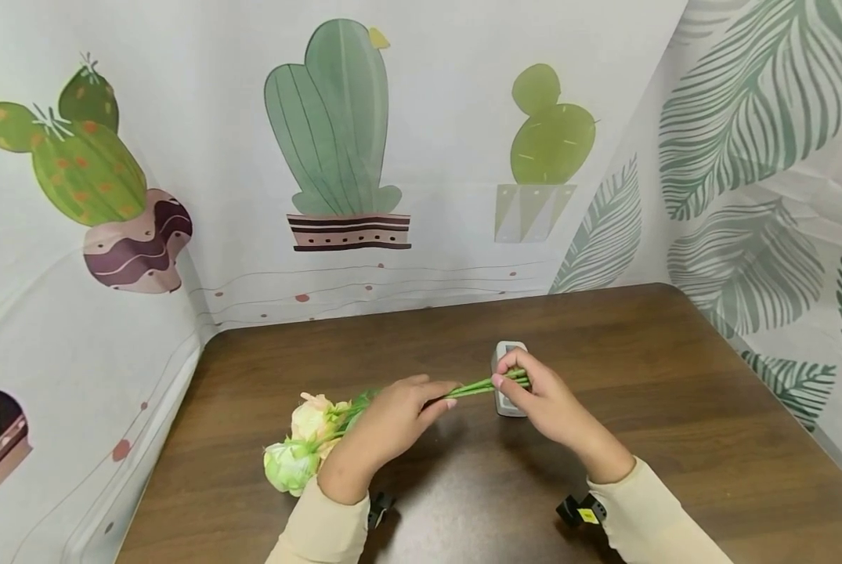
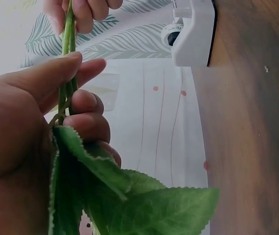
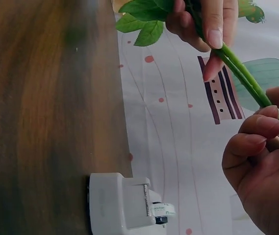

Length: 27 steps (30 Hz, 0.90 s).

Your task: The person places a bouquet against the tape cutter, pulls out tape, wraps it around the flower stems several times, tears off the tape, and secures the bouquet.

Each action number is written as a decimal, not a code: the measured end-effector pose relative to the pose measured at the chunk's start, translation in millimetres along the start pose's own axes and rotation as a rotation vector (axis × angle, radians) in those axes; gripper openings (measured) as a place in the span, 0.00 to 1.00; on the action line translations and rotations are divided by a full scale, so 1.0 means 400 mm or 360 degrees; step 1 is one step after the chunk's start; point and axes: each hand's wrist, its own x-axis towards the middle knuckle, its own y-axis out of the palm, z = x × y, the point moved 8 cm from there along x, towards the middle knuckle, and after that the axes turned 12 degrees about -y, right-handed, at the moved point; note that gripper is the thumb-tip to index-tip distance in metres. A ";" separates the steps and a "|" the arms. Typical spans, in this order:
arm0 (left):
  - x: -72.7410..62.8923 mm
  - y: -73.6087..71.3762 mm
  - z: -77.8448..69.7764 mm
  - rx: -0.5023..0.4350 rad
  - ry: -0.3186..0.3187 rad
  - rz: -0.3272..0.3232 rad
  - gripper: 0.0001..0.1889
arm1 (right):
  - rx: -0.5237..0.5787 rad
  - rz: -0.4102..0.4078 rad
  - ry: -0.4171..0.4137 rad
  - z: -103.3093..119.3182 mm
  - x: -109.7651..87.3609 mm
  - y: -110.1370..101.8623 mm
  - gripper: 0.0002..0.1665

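Dark wood table (image 1: 674,407), cactus-print backdrop (image 1: 336,133). Left hand (image 1: 385,427) fingers curled around green flower stems (image 1: 477,387) mid-length; right hand (image 1: 540,395) pinches stem ends above white device (image 1: 508,352). Blooms (image 1: 301,446) rest on table, left.

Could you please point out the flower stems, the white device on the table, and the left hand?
flower stems (image 1: 478,386), head view, bare green stretch between the hands
white device (image 3: 111,201), right wrist view, its body
left hand (image 1: 385,423), head view, its back

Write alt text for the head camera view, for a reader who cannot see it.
Two hands hold a bunch of green flower stems above a brown table: the left hand near the pale blooms, the right hand at the cut ends. A small white device lies beneath.
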 end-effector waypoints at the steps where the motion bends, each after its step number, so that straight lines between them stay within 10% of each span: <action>1: 0.001 0.001 -0.001 0.0007 0.0004 -0.0005 0.19 | 0.0017 -0.0015 0.0001 0.000 0.000 0.000 0.04; 14: 0.006 0.000 -0.007 0.0073 0.0048 -0.0103 0.20 | 0.0170 -0.0068 -0.0080 0.002 0.002 0.006 0.06; 27: 0.015 0.024 0.006 -0.0065 -0.0085 0.0029 0.15 | 0.0231 -0.0099 -0.0135 0.002 0.002 -0.012 0.10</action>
